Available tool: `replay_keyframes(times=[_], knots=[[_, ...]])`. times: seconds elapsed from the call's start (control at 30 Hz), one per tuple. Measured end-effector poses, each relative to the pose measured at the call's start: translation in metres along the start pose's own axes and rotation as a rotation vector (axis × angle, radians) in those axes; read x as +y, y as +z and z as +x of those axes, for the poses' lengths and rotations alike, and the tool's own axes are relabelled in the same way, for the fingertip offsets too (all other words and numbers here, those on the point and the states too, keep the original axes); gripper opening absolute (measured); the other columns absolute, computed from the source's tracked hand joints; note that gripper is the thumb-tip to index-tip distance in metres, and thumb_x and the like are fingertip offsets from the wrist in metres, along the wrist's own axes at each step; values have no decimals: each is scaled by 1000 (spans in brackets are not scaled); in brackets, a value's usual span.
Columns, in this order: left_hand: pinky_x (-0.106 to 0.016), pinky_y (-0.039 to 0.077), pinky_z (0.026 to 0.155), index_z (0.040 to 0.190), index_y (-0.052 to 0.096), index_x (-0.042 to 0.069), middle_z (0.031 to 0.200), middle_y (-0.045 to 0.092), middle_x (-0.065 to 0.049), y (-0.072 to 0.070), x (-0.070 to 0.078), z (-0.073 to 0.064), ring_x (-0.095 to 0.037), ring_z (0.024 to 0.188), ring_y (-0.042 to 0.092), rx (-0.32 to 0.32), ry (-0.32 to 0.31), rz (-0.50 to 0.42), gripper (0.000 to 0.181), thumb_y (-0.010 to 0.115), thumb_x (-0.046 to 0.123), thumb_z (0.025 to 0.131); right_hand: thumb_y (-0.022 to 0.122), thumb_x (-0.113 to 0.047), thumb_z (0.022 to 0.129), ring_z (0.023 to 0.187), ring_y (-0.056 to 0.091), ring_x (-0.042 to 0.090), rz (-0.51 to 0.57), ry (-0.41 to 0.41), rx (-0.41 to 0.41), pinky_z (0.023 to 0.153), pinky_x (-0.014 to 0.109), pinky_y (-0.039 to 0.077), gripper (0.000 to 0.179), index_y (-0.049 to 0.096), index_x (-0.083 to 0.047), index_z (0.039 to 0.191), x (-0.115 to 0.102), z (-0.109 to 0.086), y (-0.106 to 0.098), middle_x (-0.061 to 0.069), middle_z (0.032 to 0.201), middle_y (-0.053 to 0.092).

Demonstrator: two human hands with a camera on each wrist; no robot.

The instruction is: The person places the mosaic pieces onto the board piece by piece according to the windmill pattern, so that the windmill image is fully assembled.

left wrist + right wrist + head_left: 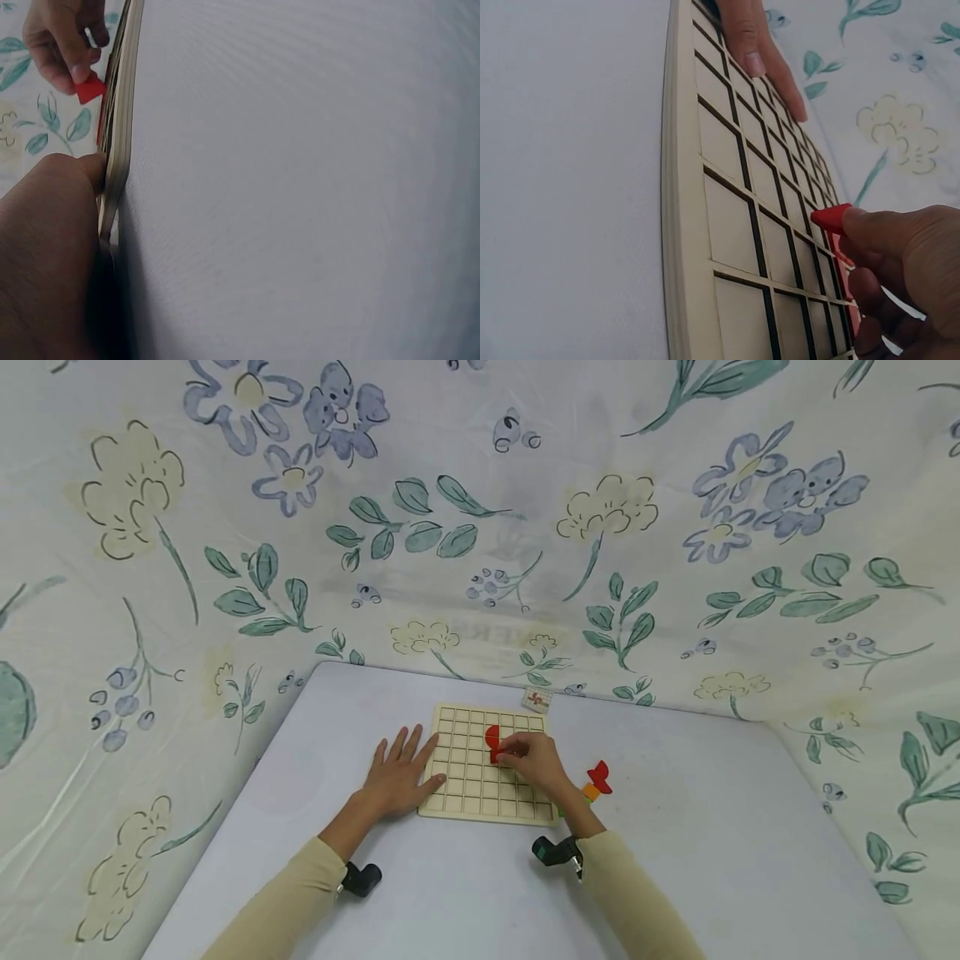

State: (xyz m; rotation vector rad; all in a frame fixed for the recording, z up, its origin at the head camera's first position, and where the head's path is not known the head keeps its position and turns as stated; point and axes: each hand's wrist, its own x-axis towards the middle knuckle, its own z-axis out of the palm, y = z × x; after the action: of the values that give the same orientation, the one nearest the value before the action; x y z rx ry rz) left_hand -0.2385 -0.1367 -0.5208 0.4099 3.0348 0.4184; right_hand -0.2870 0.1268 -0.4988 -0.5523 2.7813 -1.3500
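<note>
A pale wooden grid board [480, 817] lies on the white table. My left hand [397, 781] rests flat at its left side, fingers spread, with the thumb over the board's edge. Over the upper middle of the grid, my right hand [536, 764] pinches a small red piece [829, 217] between thumb and fingers. The same red piece shows below the right fingertips in the left wrist view. Just beyond it, a red piece with a rounded outline [492, 734] sits in the grid's cells. The right hand hides part of the board's right side.
Right of the board lie red pieces [600, 777], an orange piece [591, 792] and a bit of green [561, 812] partly behind the right wrist. A small printed card [536, 699] lies at the board's far edge. Floral cloth [420, 602] hangs behind the table.
</note>
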Motion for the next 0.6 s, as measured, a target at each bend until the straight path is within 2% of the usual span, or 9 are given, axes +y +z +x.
replay_keyframes(times=[0.27,0.47,0.6], knots=[[-62,2,113,158,21,13,162,8,-19,1,0,0,-40,148,1,3,0,-5,79,41,60,98,79,-10,85,70,53,15,-83,-26,10,60,28,45,8,76,-8,93,2,4,7,-4,82,68],[-62,2,113,158,20,13,162,8,-19,2,1,0,-40,148,1,0,-1,-5,79,41,60,98,80,-9,83,77,55,14,-146,-55,32,67,30,48,9,77,-9,92,0,3,11,-1,89,65],[-62,3,113,158,20,13,162,9,-19,1,1,0,-40,148,2,4,-4,-1,79,42,60,98,79,-8,84,76,55,14,-161,-66,26,67,30,49,9,77,-8,93,-1,3,12,0,90,66]])
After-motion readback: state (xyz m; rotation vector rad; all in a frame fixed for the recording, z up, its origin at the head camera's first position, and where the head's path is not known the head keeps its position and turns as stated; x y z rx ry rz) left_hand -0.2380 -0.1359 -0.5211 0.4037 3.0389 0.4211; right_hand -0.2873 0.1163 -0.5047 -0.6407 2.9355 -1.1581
